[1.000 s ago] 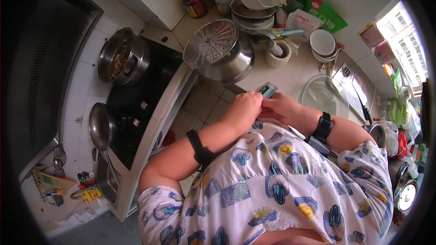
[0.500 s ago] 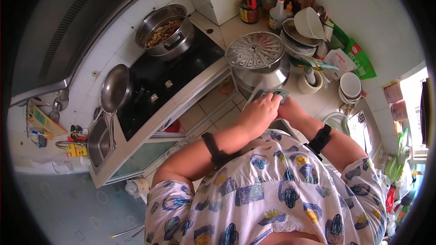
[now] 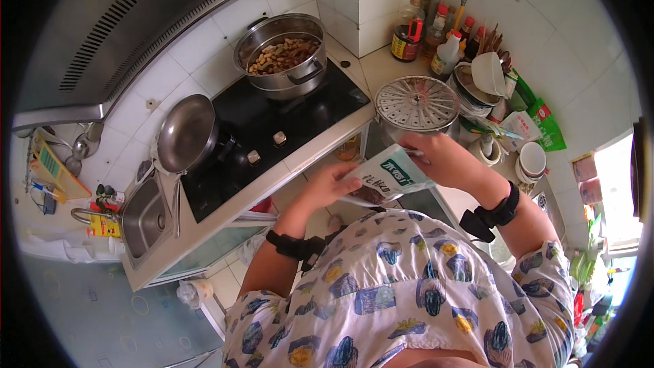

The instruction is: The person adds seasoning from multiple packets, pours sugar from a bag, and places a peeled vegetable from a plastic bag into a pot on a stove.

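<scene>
A white-and-green spice packet (image 3: 392, 176) is stretched between my hands in front of my chest, tilted, with dark reddish bits showing at its lower end. My left hand (image 3: 327, 184) pinches its left edge between thumb and fingers. The upper right end is gripped by my right hand (image 3: 441, 158), whose fingertips are partly hidden by the hand itself. Just beyond the right hand stands a steel pot (image 3: 394, 133) topped by a round perforated steamer rack (image 3: 417, 103).
On the black cooktop (image 3: 300, 138) a large steel pot (image 3: 293, 88) holds peanuts in their shells. A frying pan (image 3: 187, 133) leans beside it, near the sink (image 3: 144, 221). Sauce bottles (image 3: 409, 31), stacked bowls (image 3: 531, 160) and a mortar (image 3: 485, 151) crowd the right counter.
My hands have moved apart, the left hand going left, and the packet has turned to show its printed face. The view has shifted, bringing the cooktop pot's contents more into sight.
</scene>
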`<state>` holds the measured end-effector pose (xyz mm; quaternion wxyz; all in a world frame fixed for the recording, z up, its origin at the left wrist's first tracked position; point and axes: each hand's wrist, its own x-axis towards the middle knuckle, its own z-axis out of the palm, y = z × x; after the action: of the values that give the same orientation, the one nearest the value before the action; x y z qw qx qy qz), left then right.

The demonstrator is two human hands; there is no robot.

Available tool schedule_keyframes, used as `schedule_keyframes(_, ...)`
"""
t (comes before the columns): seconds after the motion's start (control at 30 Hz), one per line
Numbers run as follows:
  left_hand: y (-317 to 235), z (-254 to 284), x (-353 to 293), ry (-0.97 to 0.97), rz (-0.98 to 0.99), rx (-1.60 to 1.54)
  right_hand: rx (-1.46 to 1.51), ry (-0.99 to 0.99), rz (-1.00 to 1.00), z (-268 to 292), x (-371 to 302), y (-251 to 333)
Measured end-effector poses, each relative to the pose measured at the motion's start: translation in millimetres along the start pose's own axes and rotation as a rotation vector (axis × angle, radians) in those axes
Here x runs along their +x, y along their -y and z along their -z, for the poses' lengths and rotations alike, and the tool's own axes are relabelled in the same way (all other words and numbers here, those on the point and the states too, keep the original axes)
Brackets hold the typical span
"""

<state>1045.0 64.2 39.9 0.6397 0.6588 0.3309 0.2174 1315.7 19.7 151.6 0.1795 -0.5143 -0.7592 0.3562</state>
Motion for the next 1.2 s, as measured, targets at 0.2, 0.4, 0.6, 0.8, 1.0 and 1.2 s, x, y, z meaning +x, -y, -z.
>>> schedule_keyframes(0.2,18,49,-7,-0.06,0.005,0.101,-0.406,-0.238,0.113,-17,40,45)
schedule_keyframes(0.4,-4,96,-2,-0.057,-0.108,0.032,-0.118,0.023,-0.005,-26,67,55)
schedule_keyframes(0.6,29,141,-14,-0.183,0.005,-0.404,0.39,0.389,-0.058,-40,88,54)
schedule_keyframes(0.8,52,118,-47,0.011,0.025,-0.484,0.476,0.43,-0.01,-72,98,35)
schedule_keyframes(1.0,15,162,-66,-0.048,-0.035,-0.271,1.084,0.364,0.001,-119,100,48)
schedule_keyframes(1.2,-36,174,-98,-0.095,0.162,-0.249,1.75,0.323,-0.035,-173,140,38)
